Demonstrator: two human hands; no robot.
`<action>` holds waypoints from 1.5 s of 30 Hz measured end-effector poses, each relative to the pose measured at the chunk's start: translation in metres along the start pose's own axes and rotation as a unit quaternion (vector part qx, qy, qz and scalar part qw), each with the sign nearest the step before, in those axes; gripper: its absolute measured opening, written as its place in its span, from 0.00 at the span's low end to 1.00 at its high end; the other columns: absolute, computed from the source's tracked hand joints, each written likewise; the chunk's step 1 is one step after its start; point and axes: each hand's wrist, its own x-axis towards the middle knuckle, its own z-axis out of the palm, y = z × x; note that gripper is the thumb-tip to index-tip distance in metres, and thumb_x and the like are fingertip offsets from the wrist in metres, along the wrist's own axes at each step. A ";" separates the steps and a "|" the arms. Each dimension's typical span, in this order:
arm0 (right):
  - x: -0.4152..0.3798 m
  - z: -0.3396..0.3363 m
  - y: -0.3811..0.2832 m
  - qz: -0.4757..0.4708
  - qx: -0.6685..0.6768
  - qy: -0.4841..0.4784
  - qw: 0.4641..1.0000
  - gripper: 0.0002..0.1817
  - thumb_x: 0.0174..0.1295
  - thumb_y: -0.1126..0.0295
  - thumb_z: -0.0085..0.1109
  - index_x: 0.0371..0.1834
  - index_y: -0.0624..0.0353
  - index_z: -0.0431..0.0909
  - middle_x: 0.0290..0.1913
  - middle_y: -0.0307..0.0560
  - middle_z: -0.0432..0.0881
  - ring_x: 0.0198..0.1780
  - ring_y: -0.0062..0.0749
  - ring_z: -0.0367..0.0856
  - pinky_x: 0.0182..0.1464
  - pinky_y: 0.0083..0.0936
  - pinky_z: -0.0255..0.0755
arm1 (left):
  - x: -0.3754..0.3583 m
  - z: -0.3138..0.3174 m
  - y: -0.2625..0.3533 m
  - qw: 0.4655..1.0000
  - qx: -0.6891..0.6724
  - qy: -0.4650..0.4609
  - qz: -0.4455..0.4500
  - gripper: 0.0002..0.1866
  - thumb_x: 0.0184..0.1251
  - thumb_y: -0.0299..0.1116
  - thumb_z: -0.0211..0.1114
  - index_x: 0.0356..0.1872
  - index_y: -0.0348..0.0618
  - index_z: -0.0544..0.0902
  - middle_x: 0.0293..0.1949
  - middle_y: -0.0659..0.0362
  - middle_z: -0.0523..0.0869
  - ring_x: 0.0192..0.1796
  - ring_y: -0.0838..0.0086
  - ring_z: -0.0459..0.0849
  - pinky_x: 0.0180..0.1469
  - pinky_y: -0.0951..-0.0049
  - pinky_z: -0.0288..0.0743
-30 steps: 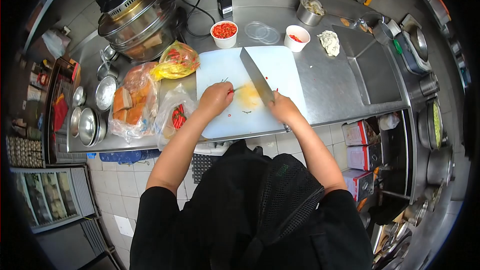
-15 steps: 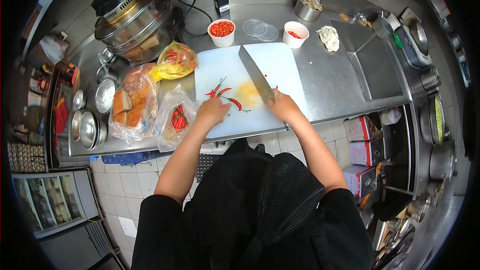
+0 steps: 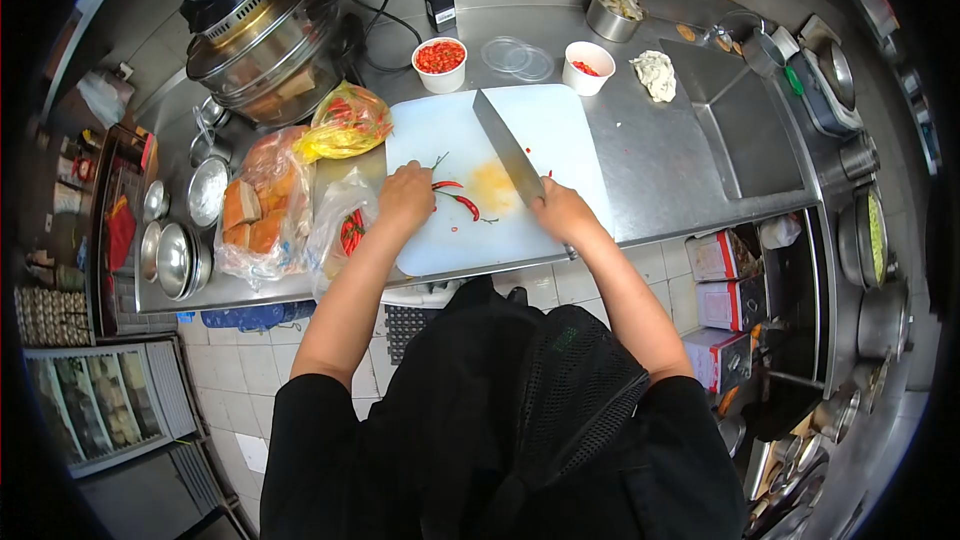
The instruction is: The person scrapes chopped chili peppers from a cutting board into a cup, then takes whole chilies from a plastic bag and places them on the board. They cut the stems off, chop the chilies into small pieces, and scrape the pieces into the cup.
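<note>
On the white cutting board (image 3: 420,250) my left hand (image 3: 408,196) lies over some red chilies, its fingers bent and their tips partly hidden. A few chilies (image 3: 464,204) with green stems lie just right of it. My right hand (image 3: 563,210) is closed round the handle of a large knife (image 3: 508,148), whose blade rests on the board, pointing away to the upper left. A yellowish stain and small red bits mark the board. Beyond its far edge stand a white tub of chopped chilies (image 3: 440,59) and a second tub (image 3: 587,67) with less inside.
Left of the board are a bag of chilies (image 3: 349,230), a yellow bag (image 3: 352,124), bagged bread-like blocks (image 3: 262,215), metal bowls (image 3: 176,258) and a large cooker (image 3: 262,45). A crumpled white cloth (image 3: 655,76) and sink (image 3: 745,140) are right.
My left hand has moved up and left, over chilies near the board's left side. My right hand still grips the knife in nearly the same place.
</note>
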 end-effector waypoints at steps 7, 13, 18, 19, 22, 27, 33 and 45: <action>0.006 0.005 0.007 -0.031 -0.032 0.022 0.999 0.16 0.65 0.66 0.47 0.49 0.67 0.72 0.27 0.59 0.84 0.27 0.48 0.84 0.41 0.41 0.78 | 0.011 -0.015 0.008 0.992 -0.042 0.036 0.110 0.06 0.60 0.28 0.58 0.34 0.42 0.83 0.40 0.53 0.82 0.48 0.58 0.80 0.49 0.57 0.75; 0.001 0.000 0.003 0.003 0.006 -0.005 1.000 0.21 0.65 0.63 0.47 0.55 0.68 0.72 0.42 0.70 0.83 0.47 0.61 0.82 0.54 0.46 0.74 | 0.009 0.001 0.012 0.983 -0.056 -0.036 0.172 0.11 0.57 0.28 0.61 0.42 0.45 0.85 0.42 0.56 0.83 0.51 0.60 0.80 0.52 0.58 0.73; 0.004 0.005 0.007 -0.016 -0.020 0.016 1.000 0.20 0.65 0.62 0.49 0.52 0.68 0.72 0.42 0.70 0.83 0.47 0.62 0.82 0.53 0.46 0.74 | -0.004 -0.007 0.017 0.977 -0.112 0.014 0.182 0.15 0.58 0.30 0.65 0.48 0.47 0.85 0.44 0.58 0.84 0.51 0.61 0.79 0.55 0.60 0.71; 0.004 0.004 0.006 -0.017 -0.022 0.017 0.999 0.20 0.65 0.62 0.49 0.52 0.68 0.72 0.42 0.70 0.83 0.47 0.62 0.82 0.53 0.46 0.74 | -0.003 -0.005 0.018 0.976 -0.107 0.004 0.188 0.14 0.58 0.32 0.67 0.47 0.47 0.85 0.43 0.58 0.84 0.51 0.61 0.79 0.54 0.60 0.71; -0.001 -0.004 0.002 -0.001 -0.013 -0.015 1.000 0.20 0.64 0.62 0.50 0.51 0.67 0.71 0.41 0.70 0.83 0.46 0.62 0.82 0.53 0.46 0.74 | 0.000 0.003 0.020 0.973 -0.109 0.015 0.201 0.13 0.58 0.34 0.68 0.44 0.47 0.85 0.41 0.59 0.84 0.49 0.62 0.80 0.53 0.61 0.71; -0.012 -0.004 -0.002 -0.008 -0.069 0.001 0.998 0.20 0.61 0.65 0.53 0.52 0.67 0.69 0.41 0.68 0.84 0.46 0.61 0.83 0.52 0.47 0.74 | 0.006 0.019 0.030 0.973 -0.126 0.056 0.186 0.09 0.58 0.35 0.68 0.39 0.46 0.84 0.37 0.59 0.84 0.44 0.60 0.81 0.49 0.60 0.73; -0.008 -0.007 -0.010 -0.024 -0.094 -0.003 0.995 0.18 0.61 0.68 0.51 0.50 0.67 0.70 0.40 0.68 0.83 0.45 0.60 0.83 0.50 0.47 0.75 | 0.025 0.027 0.065 0.987 -0.087 0.029 0.130 0.06 0.58 0.32 0.66 0.36 0.44 0.83 0.36 0.56 0.84 0.44 0.59 0.82 0.47 0.59 0.74; 0.002 -0.009 -0.022 -0.024 -0.087 -0.021 0.996 0.21 0.61 0.69 0.52 0.55 0.69 0.70 0.43 0.70 0.83 0.49 0.59 0.83 0.54 0.46 0.74 | 0.028 0.022 0.085 0.991 -0.061 -0.001 0.115 0.09 0.62 0.27 0.55 0.38 0.46 0.84 0.39 0.56 0.86 0.46 0.62 0.83 0.47 0.59 0.75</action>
